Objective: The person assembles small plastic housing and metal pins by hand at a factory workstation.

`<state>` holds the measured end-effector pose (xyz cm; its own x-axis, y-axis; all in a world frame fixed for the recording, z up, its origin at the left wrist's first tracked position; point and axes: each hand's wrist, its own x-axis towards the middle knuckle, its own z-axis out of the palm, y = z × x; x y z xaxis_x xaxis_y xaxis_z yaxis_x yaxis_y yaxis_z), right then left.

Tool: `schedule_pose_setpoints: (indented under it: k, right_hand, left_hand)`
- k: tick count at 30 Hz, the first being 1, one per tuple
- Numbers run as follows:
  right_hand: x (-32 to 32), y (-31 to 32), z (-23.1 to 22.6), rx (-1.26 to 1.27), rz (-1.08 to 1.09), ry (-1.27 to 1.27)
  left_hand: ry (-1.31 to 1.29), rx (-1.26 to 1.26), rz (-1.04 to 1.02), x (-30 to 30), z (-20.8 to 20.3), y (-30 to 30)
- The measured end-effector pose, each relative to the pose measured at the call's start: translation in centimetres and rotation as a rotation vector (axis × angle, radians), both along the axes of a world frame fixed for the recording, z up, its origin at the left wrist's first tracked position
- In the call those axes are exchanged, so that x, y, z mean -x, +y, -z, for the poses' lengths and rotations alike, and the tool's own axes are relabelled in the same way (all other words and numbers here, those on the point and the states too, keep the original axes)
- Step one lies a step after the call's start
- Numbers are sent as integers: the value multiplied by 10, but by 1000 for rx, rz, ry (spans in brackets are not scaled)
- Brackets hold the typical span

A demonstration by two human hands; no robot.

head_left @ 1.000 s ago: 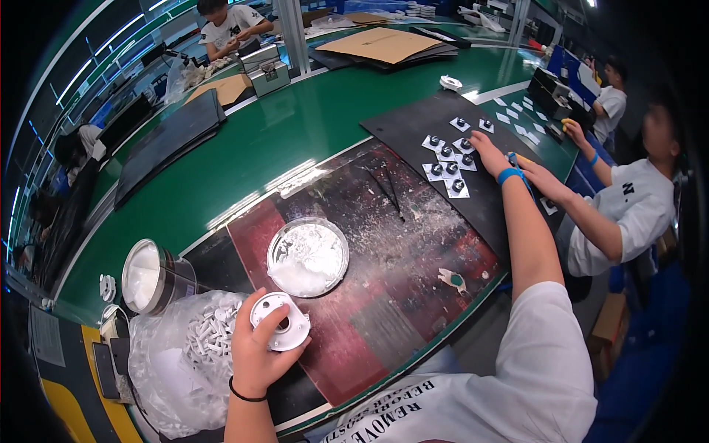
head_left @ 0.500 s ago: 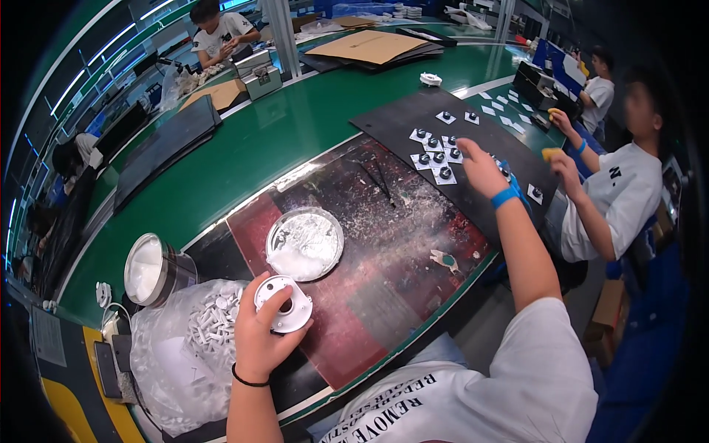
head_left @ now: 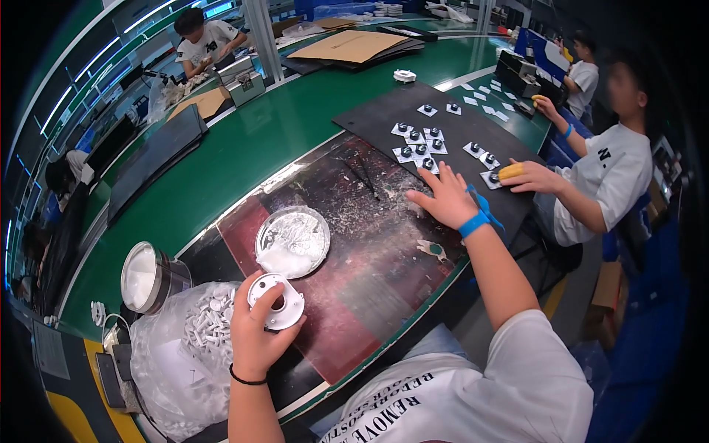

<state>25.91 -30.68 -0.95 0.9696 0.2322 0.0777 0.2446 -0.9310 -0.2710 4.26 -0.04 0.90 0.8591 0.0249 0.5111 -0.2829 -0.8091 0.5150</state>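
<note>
My left hand [head_left: 252, 336] grips a round white plastic housing [head_left: 292, 301] with a dark hole in its middle, thumb across its face. Over the near edge of the black mat [head_left: 369, 118], my right hand [head_left: 448, 203] has its fingers spread and nothing visible in it. Its fingertips are close to the nearest of several white square plates with black round parts [head_left: 421, 149]; whether they touch cannot be seen. Beyond my left hand, a silvery round dish [head_left: 322, 230] holds a soft white mass [head_left: 284, 262].
A clear bag [head_left: 159, 369] of small white pieces [head_left: 209, 325] lies left of my left hand, with a tub [head_left: 173, 284] behind it. To the right, a co-worker's hand [head_left: 535, 178] in yellow finger covers is at another plate. A white part [head_left: 404, 76] sits beyond the mat.
My right hand has drawn back toward me from over the plates, its fingers more spread. The co-worker's hand has come down to a plate. My left hand still holds the housing.
</note>
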Motion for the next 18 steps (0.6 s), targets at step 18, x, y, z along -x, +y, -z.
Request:
schedule_pose_setpoints:
  k: [18]
  right_hand:
    - [-8, 14, 13, -602, -299, -141]
  left_hand:
    - [3, -18, 2, 0, -4, -1]
